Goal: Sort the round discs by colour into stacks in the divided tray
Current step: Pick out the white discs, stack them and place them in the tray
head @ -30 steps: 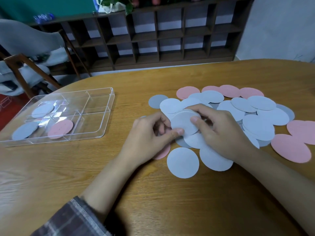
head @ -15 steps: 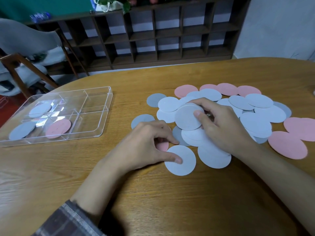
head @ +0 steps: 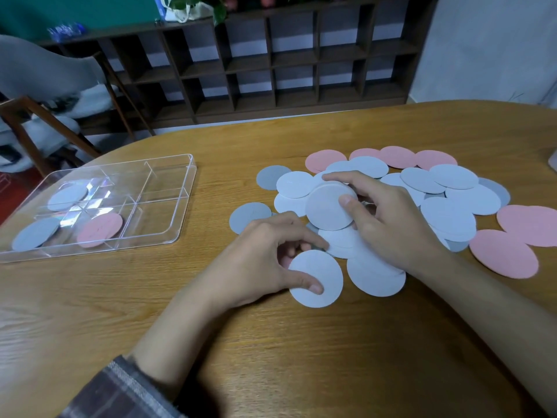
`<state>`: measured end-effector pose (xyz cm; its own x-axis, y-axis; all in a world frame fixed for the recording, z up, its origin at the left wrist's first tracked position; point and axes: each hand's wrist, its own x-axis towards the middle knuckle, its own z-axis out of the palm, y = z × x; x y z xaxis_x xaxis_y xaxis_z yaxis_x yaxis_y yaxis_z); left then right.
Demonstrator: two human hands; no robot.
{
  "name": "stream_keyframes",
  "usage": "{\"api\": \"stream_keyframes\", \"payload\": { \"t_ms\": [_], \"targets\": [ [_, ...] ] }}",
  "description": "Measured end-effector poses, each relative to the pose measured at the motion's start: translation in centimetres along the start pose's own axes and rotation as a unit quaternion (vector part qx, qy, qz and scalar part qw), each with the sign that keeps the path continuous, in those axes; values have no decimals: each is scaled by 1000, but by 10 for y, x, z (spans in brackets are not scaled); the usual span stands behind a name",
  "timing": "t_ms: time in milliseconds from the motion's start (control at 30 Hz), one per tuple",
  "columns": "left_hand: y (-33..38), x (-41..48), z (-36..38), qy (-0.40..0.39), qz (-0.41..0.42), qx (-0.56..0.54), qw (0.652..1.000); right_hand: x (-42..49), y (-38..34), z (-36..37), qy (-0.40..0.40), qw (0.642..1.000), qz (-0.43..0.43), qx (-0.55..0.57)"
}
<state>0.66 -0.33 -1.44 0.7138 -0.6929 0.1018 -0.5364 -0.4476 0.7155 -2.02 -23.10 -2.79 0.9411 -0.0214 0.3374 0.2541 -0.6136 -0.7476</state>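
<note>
A loose heap of pale blue, grey and pink discs (head: 452,218) covers the table's right half. My right hand (head: 382,215) holds a small stack of pale discs (head: 330,206) tilted up, thumb on its face, fingers round the far edge. My left hand (head: 262,260) rests on the table with its thumb pressed on a single pale blue disc (head: 319,277) and fingers curled at its far edge. The clear divided tray (head: 168,212) lies to the left. It holds two pale blue discs (head: 67,197) and one pink disc (head: 101,229) in separate compartments.
Pink discs (head: 503,253) lie at the heap's right and far edges. Two grey discs (head: 248,217) sit at its left. Behind the table stand a dark wooden shelf unit (head: 271,64) and a grey chair (head: 45,95).
My left hand let go of the stack, moved down toward me and set its thumb on the single pale blue disc. My right hand keeps the stack and has tilted it up.
</note>
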Motion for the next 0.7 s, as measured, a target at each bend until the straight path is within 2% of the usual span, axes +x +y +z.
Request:
{"api": "stream_keyframes", "payload": {
  "t_ms": [200, 400, 567, 700],
  "targets": [
    [-6, 1, -3, 59, -12, -68, 996, 0, -2, -1, 1, 1000, -6, 25],
    [-9, 5, -1, 139, -45, -170, 974, -2, -4, -2, -28, 998, -12, 48],
    [-9, 7, 7, 188, -87, -161, 965, -3, -6, -1, -64, 996, -17, 65],
    [-10, 10, 8, 220, -80, -165, 958, -6, -7, 1, -66, 996, -18, 53]
  ]
}}
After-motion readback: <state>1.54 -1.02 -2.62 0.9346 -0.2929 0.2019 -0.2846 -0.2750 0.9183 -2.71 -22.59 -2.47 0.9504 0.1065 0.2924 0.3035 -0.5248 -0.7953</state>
